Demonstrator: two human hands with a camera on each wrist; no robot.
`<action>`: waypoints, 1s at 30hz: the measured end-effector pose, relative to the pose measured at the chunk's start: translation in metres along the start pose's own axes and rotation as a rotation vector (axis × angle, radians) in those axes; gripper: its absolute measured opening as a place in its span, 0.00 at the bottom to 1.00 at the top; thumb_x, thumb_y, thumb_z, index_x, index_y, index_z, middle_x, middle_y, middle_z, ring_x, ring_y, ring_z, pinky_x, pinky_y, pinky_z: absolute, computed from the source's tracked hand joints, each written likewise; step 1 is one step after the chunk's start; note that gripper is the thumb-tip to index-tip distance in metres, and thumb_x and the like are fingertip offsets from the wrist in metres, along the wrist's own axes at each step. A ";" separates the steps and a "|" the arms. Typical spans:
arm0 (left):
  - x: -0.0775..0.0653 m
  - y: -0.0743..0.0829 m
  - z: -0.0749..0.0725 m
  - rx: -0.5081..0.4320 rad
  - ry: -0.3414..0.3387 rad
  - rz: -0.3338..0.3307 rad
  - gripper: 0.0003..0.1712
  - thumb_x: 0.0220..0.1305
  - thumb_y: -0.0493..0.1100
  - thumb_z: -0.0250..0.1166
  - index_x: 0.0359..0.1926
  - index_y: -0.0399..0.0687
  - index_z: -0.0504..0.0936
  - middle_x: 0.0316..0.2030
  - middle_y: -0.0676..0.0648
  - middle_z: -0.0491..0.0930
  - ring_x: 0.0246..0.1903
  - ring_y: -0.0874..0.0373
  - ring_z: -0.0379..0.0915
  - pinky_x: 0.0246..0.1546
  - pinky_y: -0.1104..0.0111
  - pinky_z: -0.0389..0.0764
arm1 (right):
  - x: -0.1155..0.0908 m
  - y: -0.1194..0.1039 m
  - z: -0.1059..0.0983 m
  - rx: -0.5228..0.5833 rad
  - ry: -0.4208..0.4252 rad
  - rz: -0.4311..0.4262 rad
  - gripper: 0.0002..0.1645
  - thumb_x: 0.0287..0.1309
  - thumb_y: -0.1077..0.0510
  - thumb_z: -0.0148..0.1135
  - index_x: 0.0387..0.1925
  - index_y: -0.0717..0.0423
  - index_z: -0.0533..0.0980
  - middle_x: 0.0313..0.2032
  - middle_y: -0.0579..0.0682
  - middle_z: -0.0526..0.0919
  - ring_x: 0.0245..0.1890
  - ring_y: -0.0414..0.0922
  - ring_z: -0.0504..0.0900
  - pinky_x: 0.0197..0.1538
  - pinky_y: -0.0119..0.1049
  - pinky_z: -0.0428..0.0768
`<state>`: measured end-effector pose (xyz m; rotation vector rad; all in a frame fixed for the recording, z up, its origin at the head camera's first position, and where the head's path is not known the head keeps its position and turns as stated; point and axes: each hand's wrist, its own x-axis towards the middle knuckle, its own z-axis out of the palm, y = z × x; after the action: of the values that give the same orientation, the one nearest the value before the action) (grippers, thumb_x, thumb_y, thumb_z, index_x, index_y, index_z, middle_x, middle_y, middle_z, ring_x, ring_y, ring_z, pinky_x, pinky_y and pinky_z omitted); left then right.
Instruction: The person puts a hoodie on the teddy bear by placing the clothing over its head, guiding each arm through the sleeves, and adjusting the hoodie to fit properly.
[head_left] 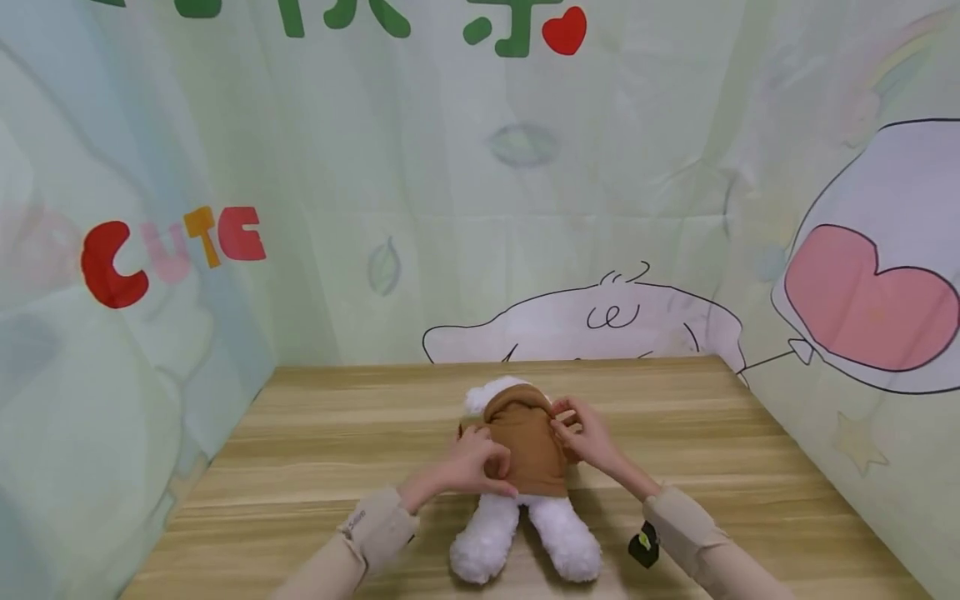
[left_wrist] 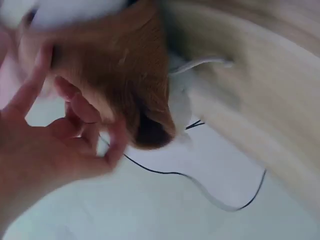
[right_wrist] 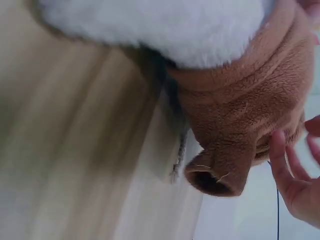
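A white plush toy [head_left: 570, 542] lies on the wooden table, legs toward me, its torso covered by a brown fleece top [head_left: 528, 450]. My left hand [head_left: 472, 462] rests at the left side of the top, thumb by the lower hem. One finger of it touches the cloth in the left wrist view, and the other fingers are loosely bent. At the upper right edge, my right hand [head_left: 588, 437] touches the fabric with its fingertips. An open sleeve [right_wrist: 212, 182] hangs beside that hand in the right wrist view. Cloth hides most of the toy's head.
The wooden table [head_left: 337, 425] stands against printed cloth walls [head_left: 375, 167]. A small black object [head_left: 643, 546] is by my right cuff. A white cord [left_wrist: 200, 62] shows beside the top in the left wrist view.
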<state>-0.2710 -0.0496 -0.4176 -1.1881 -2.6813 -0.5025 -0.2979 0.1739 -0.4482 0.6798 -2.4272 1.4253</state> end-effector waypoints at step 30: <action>0.040 -0.022 0.028 0.146 0.377 -0.063 0.06 0.50 0.33 0.62 0.24 0.43 0.72 0.23 0.50 0.62 0.24 0.59 0.58 0.25 0.72 0.64 | 0.029 0.004 0.013 -0.472 0.098 -0.402 0.13 0.36 0.71 0.65 0.22 0.54 0.71 0.22 0.45 0.74 0.28 0.39 0.69 0.36 0.34 0.73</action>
<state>-0.3144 -0.0257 -0.4372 -0.8717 -2.3904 -0.4756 -0.3240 0.1563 -0.4451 0.8842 -2.2549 0.6832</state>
